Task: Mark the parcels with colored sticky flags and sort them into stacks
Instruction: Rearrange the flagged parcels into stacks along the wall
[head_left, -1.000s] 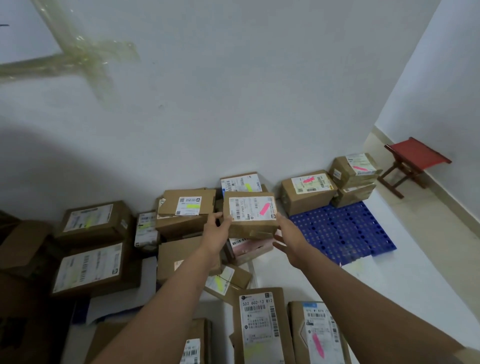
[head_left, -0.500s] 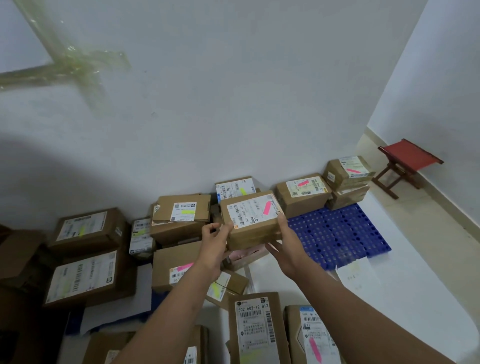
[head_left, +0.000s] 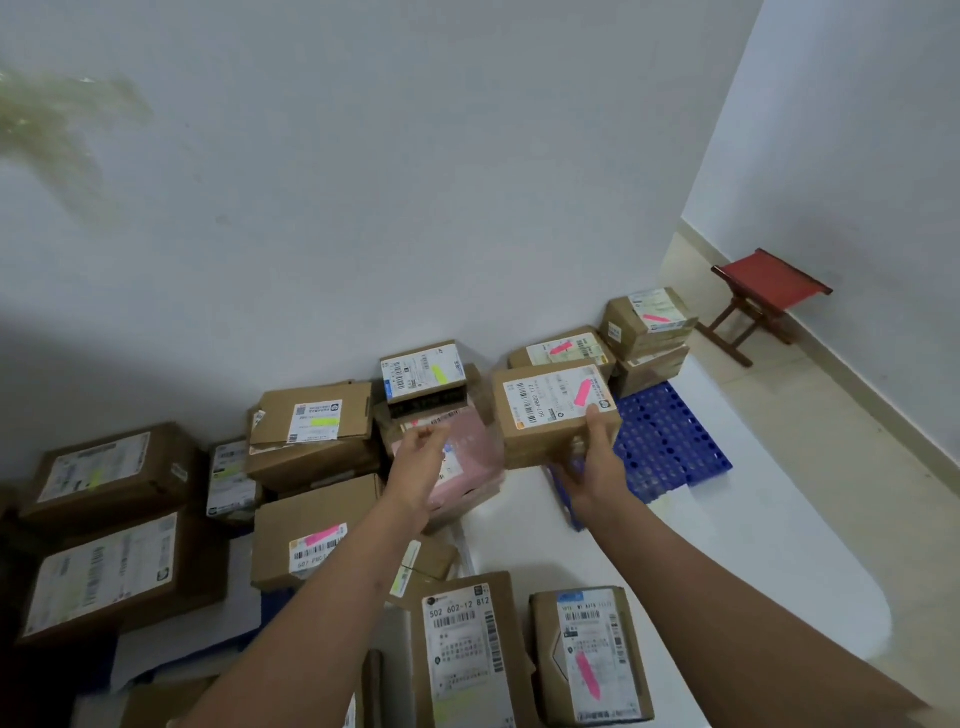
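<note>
my right hand (head_left: 592, 467) grips the pink-flagged parcel (head_left: 556, 415) from below, thumb on its near top corner, held above the blue pallet (head_left: 670, 441) near the other pink-flagged boxes (head_left: 563, 351), probably its stack. my left hand (head_left: 421, 457) hovers loose, holding nothing.

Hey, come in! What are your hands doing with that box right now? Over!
Right hand grips pink-flagged parcel alone, above blue pallet. Left hand off it, fingers loosely curled, empty. Pink-flag boxes by wall just behind; nothing blocking.
</note>
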